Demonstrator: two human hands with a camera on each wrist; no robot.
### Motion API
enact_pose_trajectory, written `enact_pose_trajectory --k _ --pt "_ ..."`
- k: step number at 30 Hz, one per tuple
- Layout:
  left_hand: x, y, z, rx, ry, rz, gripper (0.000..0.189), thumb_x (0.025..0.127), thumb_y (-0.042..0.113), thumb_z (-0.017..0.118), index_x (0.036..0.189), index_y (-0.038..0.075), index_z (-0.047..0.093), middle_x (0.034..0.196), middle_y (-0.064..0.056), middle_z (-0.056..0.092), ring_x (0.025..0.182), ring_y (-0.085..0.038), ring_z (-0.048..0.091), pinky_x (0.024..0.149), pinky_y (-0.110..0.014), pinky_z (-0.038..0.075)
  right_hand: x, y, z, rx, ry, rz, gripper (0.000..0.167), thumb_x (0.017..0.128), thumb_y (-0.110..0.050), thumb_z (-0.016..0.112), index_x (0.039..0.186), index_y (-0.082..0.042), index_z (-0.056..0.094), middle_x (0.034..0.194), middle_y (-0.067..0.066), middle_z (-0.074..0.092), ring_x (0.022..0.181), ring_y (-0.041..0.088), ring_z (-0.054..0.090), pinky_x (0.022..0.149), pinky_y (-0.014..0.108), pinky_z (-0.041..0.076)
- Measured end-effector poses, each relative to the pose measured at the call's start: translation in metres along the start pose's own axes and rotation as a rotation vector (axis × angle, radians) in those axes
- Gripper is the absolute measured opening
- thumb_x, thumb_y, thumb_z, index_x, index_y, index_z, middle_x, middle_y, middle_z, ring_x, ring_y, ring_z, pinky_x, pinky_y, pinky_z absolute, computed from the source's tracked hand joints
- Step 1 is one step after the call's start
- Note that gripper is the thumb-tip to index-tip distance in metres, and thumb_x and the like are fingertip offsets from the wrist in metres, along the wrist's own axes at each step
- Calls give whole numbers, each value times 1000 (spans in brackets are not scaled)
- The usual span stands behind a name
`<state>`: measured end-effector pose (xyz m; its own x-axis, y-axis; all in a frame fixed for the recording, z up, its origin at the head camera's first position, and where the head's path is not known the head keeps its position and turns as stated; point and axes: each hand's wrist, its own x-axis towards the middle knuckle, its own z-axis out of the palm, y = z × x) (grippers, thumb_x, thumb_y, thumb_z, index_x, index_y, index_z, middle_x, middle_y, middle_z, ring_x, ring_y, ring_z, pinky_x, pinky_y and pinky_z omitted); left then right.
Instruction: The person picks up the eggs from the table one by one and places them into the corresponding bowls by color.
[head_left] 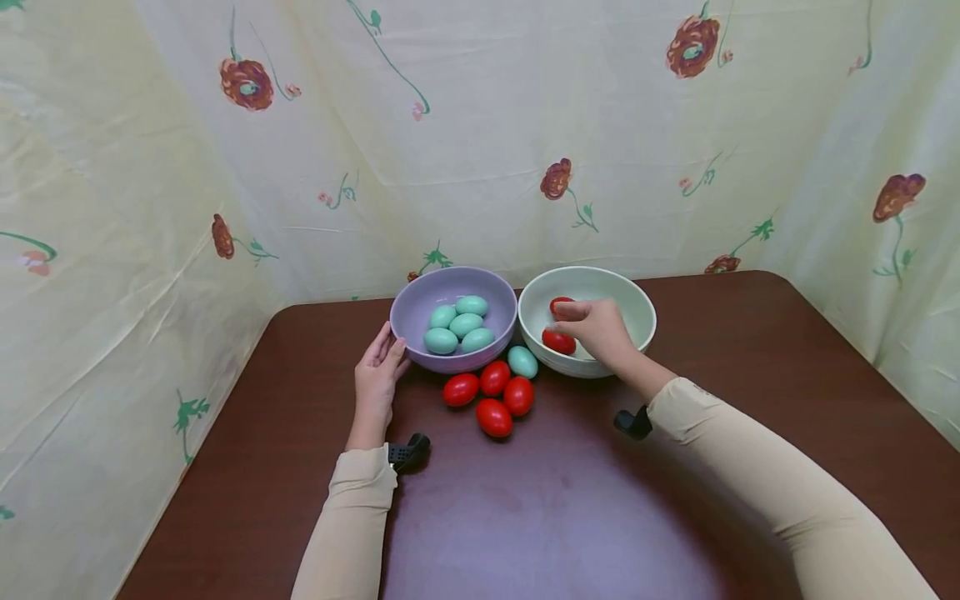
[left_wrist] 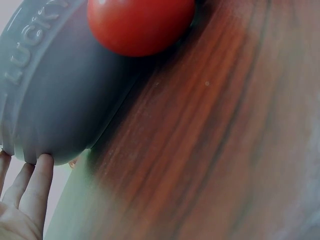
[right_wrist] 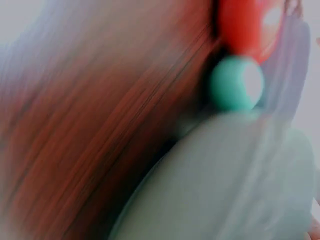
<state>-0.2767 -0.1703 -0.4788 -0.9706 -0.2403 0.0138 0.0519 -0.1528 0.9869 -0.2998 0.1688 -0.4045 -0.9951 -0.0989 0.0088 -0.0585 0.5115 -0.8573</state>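
Note:
Several turquoise eggs (head_left: 467, 325) lie in the purple bowl (head_left: 408, 312). My left hand (head_left: 375, 379) rests against that bowl's left side; in the left wrist view its straight fingers (left_wrist: 37, 192) touch the outer wall. Over the pale green bowl (head_left: 637, 312) is my right hand (head_left: 603, 333), thumb and fingers apart and pointing left, with no egg visible between them. Below them a red egg (head_left: 558, 341) lies in this bowl, and another red egg (head_left: 561, 305) behind is partly hidden by the fingers.
In front of the bowls several red eggs (head_left: 494, 417) lie grouped on the dark wooden table (head_left: 570, 500). One turquoise egg (head_left: 522, 362) sits between them and the pale green bowl. A flowered cloth (head_left: 480, 167) hangs behind the table.

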Motion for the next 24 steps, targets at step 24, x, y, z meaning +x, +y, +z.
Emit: enact_pose_trajectory --k 24 --pt "1 -2 2 -5 11 14 61 95 29 67 151 20 44 157 -1 43 139 -18 50 105 -38 49 -82 -27 34 205 -183 -11 54 88 -22 76 136 -5 60 137 14 62 130 31 57 109 40 47"
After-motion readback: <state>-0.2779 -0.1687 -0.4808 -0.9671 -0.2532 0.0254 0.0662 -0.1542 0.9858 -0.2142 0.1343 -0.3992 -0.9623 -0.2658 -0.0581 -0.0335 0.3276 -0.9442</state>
